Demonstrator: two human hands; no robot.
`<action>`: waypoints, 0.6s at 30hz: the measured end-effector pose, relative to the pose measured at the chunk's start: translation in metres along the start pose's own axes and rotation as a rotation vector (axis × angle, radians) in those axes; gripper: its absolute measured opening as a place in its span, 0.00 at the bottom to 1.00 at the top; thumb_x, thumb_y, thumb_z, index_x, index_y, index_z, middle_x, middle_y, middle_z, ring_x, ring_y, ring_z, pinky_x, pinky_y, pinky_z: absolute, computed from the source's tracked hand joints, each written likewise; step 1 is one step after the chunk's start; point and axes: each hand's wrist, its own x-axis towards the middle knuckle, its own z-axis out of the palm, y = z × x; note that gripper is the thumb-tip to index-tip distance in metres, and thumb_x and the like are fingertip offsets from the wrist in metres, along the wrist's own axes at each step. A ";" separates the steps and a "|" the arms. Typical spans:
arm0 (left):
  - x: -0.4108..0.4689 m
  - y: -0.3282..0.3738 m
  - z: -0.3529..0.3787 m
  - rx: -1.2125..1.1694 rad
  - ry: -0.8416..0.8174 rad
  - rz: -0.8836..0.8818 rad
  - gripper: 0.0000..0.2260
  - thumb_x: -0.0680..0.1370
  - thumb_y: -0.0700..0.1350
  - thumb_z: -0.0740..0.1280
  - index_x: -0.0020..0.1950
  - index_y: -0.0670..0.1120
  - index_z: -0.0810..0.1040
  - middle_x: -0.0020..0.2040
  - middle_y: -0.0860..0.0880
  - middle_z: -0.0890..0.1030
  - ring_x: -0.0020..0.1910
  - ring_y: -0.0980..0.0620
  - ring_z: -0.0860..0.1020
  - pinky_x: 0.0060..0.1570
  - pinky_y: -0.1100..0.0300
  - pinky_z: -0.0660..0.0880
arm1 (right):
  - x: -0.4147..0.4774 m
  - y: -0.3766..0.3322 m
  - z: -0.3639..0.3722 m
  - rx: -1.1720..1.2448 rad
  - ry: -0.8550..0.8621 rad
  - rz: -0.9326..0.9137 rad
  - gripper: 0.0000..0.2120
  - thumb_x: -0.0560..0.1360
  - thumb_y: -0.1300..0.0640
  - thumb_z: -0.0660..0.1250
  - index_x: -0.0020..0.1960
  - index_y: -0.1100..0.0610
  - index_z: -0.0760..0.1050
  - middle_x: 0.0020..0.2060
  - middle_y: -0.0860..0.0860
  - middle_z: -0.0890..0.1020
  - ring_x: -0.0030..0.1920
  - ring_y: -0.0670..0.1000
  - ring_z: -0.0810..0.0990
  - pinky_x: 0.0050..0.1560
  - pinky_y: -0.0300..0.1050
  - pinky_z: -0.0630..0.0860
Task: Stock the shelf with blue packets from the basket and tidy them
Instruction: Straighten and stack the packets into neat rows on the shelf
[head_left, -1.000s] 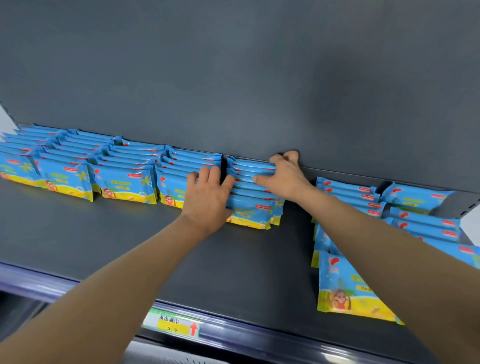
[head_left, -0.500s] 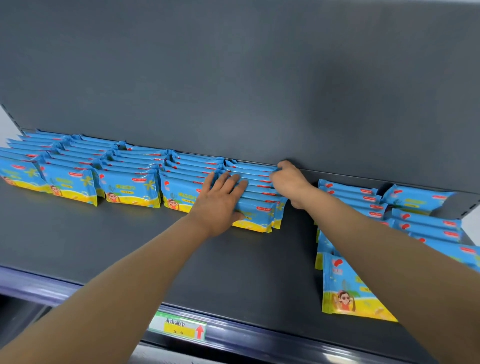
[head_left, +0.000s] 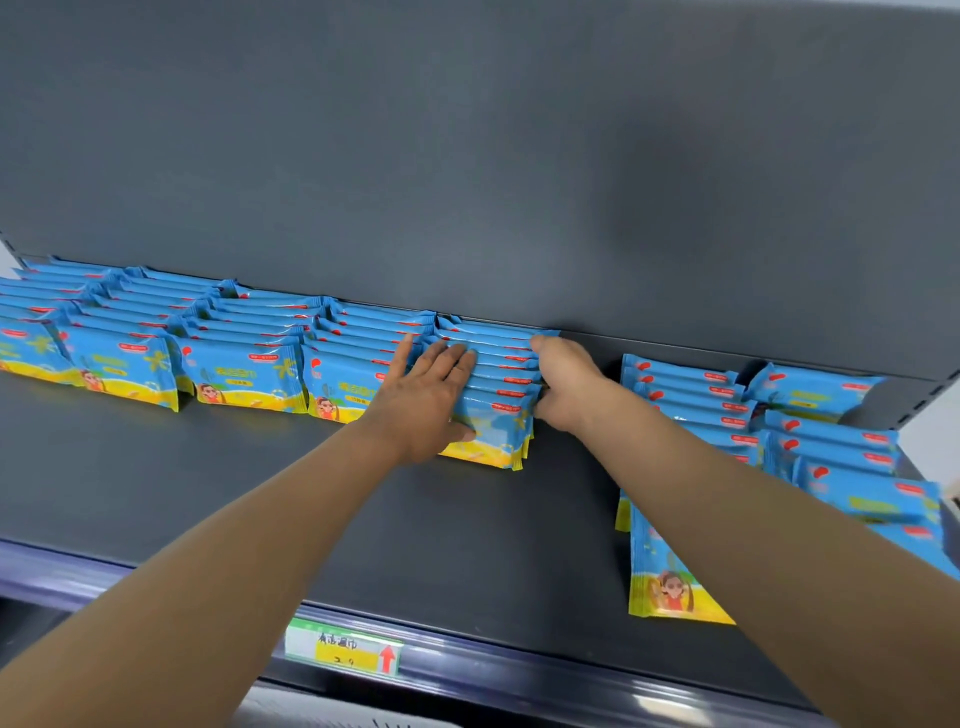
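Blue packets with yellow bottoms stand in rows on the dark shelf (head_left: 311, 519). My left hand (head_left: 431, 400) lies with straight, spread fingers on the tops of the fifth row of packets (head_left: 501, 374), its thumb against the front packet. My right hand (head_left: 566, 384) curls round the right ends of that same row, thumb near the back. Several neat rows (head_left: 244, 353) fill the shelf to the left. To the right, more packets (head_left: 685, 395) lean loosely, and one long row reaches forward to a front packet (head_left: 670, 587). The basket is not in view.
The grey back panel (head_left: 467, 156) rises just behind the rows. A green and yellow price label (head_left: 345, 649) sits on the shelf's front rail. A gap of bare shelf (head_left: 576, 493) separates the held row from the loose packets on the right.
My right hand slid from the back of the row to its right side. My left hand shifted right onto the row's tops. The row now sits squarer against its left neighbour.
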 end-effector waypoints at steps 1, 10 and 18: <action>0.000 -0.001 0.000 0.001 0.004 0.002 0.39 0.76 0.61 0.58 0.76 0.47 0.41 0.77 0.50 0.45 0.76 0.52 0.41 0.65 0.50 0.26 | -0.001 0.000 0.000 0.000 0.006 -0.004 0.10 0.78 0.56 0.57 0.50 0.58 0.76 0.49 0.59 0.82 0.51 0.60 0.82 0.54 0.62 0.77; -0.007 0.001 0.002 0.099 0.036 0.027 0.47 0.72 0.60 0.66 0.75 0.46 0.36 0.77 0.48 0.44 0.76 0.49 0.42 0.68 0.48 0.30 | -0.010 -0.003 -0.010 -0.167 0.043 -0.110 0.09 0.79 0.57 0.58 0.41 0.54 0.71 0.34 0.47 0.76 0.31 0.42 0.74 0.29 0.34 0.66; -0.004 0.006 0.006 0.161 0.101 0.001 0.43 0.75 0.59 0.63 0.76 0.45 0.38 0.77 0.47 0.47 0.76 0.47 0.45 0.68 0.47 0.30 | -0.017 -0.004 -0.017 -0.288 0.074 -0.227 0.07 0.79 0.56 0.59 0.51 0.57 0.74 0.40 0.48 0.78 0.35 0.42 0.74 0.30 0.36 0.67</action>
